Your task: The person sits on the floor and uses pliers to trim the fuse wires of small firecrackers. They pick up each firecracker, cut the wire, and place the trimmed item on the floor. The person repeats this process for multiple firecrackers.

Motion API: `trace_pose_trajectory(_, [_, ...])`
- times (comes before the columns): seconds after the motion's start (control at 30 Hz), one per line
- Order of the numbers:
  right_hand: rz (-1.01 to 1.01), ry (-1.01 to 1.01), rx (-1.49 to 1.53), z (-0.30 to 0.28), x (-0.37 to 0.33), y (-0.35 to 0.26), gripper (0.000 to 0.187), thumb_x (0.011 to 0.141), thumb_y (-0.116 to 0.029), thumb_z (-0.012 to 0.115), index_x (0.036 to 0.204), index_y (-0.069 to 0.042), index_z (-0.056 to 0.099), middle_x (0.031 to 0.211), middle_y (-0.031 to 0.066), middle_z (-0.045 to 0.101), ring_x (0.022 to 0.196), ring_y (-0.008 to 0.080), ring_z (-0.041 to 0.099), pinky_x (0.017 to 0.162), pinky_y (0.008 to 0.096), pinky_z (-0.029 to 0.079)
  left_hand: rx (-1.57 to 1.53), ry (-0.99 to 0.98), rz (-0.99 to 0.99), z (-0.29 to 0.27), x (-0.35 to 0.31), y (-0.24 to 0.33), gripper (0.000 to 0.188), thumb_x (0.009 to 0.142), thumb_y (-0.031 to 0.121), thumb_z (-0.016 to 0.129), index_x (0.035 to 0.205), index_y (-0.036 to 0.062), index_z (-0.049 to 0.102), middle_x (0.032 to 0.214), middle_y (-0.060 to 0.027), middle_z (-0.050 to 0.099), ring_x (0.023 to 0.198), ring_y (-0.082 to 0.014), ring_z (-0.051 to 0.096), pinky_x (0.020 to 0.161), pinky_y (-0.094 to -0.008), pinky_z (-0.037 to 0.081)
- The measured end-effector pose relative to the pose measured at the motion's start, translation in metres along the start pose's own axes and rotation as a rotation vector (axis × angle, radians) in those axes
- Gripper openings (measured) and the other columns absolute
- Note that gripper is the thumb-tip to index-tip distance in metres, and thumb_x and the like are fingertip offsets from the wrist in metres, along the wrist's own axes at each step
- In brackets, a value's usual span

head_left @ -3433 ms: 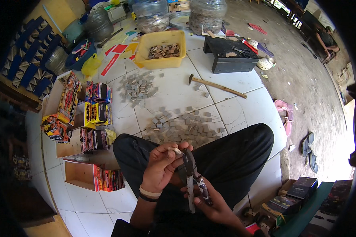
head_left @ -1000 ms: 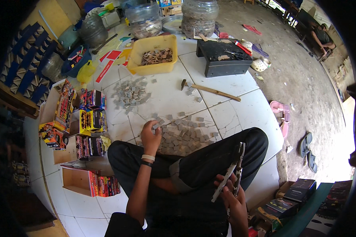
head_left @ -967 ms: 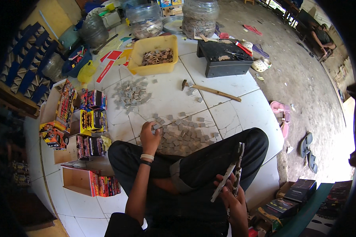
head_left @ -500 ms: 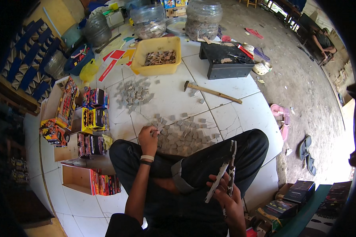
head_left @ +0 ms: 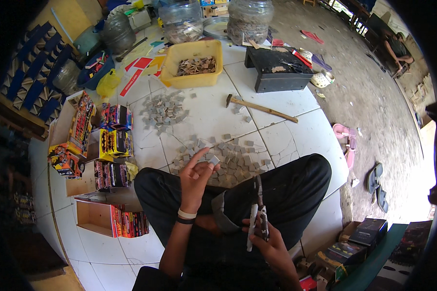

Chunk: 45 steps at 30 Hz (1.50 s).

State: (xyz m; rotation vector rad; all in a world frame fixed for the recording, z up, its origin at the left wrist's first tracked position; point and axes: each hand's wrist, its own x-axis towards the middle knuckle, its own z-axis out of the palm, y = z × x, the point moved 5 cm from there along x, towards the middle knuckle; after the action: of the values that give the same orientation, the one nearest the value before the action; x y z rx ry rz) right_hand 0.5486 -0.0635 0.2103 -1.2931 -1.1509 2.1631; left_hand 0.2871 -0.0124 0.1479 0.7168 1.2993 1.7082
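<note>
Pliers [head_left: 263, 223] stand head-up in the right hand [head_left: 271, 243], whose fingers are clamped around the slightly spread handles. Left hand [head_left: 194, 182], farther forward, grips one square grey chip [head_left: 213, 159] at the thumb tip, index finger extended. Dark trousers [head_left: 291, 182] cover the crossed legs beneath the forearms. Directly beyond the legs, a loose near pile [head_left: 239, 164] of similar chips lies on white tiled floor [head_left: 201, 112]. Printed cartons [head_left: 116, 144] line the left side. Farther out, a second pile [head_left: 164, 109] lies at left; a wooden-handled hammer [head_left: 264, 108] lies at right. Behind these sit a yellow tub [head_left: 192, 80] containing small brown and grey pieces and, right of it, a low black stand [head_left: 284, 84]. Two clear plastic containers [head_left: 182, 22] stand beyond.
</note>
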Motion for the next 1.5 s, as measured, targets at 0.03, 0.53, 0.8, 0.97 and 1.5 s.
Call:
trace_pose_trajectory(0.03, [-0.003, -0.016, -0.007, 0.001, 0.001, 0.001, 0.058, 0.095, -0.002, 0.059, 0.15, 0.006, 0.043, 0.14, 0.0176, 0.061, 0.128, 0.0259, 0.061, 0.103, 0.0389, 0.049, 0.022, -0.004, -0.028, 0.006, -0.003, 0.004, 0.022, 0.099, 0.0, 0.067, 0.12, -0.0019, 0.065, 0.105, -0.0107, 0.075, 0.098, -0.0177, 0.074, 0.091, -0.0297, 0.057])
trace_pose_trajectory(0.53, [-0.017, -0.147, -0.14, 0.013, -0.001, 0.004, 0.061, 0.099, 0.001, 0.058, 0.156, 0.002, 0.036, 0.138, 0.0149, 0.06, 0.126, 0.0227, 0.059, 0.11, 0.0391, 0.044, -0.126, 0.025, -0.112, 0.037, -0.038, 0.025, 0.022, 0.098, 0.004, 0.073, 0.117, -0.0017, 0.064, 0.111, -0.0109, 0.075, 0.102, -0.0167, 0.071, 0.094, -0.0305, 0.057])
trace_pose_trajectory(0.8, [-0.082, -0.08, -0.146, 0.018, -0.005, -0.003, 0.053, 0.098, -0.001, 0.058, 0.149, 0.002, 0.043, 0.122, 0.012, 0.063, 0.111, 0.018, 0.061, 0.096, 0.0341, 0.048, -0.13, 0.013, -0.071, 0.052, -0.052, 0.033, 0.019, 0.098, 0.0, 0.07, 0.116, -0.0038, 0.064, 0.111, -0.0162, 0.075, 0.104, -0.0212, 0.074, 0.097, -0.0361, 0.06])
trace_pose_trajectory(0.97, [-0.032, -0.109, -0.189, 0.017, -0.004, -0.002, 0.068, 0.099, 0.003, 0.058, 0.16, 0.001, 0.03, 0.136, 0.0166, 0.061, 0.126, 0.025, 0.059, 0.11, 0.0403, 0.045, -0.003, 0.005, -0.01, 0.055, -0.055, 0.035, 0.018, 0.098, -0.002, 0.07, 0.114, -0.0059, 0.064, 0.111, -0.0173, 0.074, 0.104, -0.0218, 0.074, 0.096, -0.0371, 0.062])
trace_pose_trajectory(1.5, [-0.134, -0.051, -0.316, 0.024, -0.008, -0.013, 0.066, 0.1, 0.001, 0.058, 0.16, -0.001, 0.033, 0.109, 0.0095, 0.059, 0.098, 0.0184, 0.059, 0.09, 0.0336, 0.049, -0.016, -0.009, 0.078, 0.051, -0.054, 0.035, 0.014, 0.098, -0.005, 0.067, 0.111, -0.0081, 0.063, 0.112, -0.0193, 0.073, 0.104, -0.0231, 0.074, 0.096, -0.0379, 0.063])
